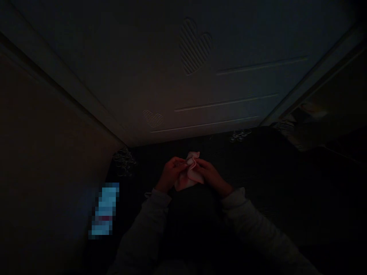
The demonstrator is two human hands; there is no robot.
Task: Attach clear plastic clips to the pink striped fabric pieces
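Note:
In dim light, a small pink cloth (196, 176) with wavy edges hangs between my hands over my dark-clothed lap. My left hand (171, 172) is closed on the cloth's left side, fingers bent inward. From the other side my right hand (213, 176) grips it, with the fingertips meeting the folds near the top. A pale rounded bit (189, 162) shows between the fingertips; whether it is a fold of the cloth or a separate piece, I cannot tell. Both forearms are in light sleeves.
Ahead stands a pale door-like panel (129, 76) with embossed hearts and lines. Clusters of clear round things lie on the dark floor at its left foot (124, 162) and right foot (240, 135). A lit, pixelated screen-like rectangle (105, 210) is at left, beside a wall (51, 152).

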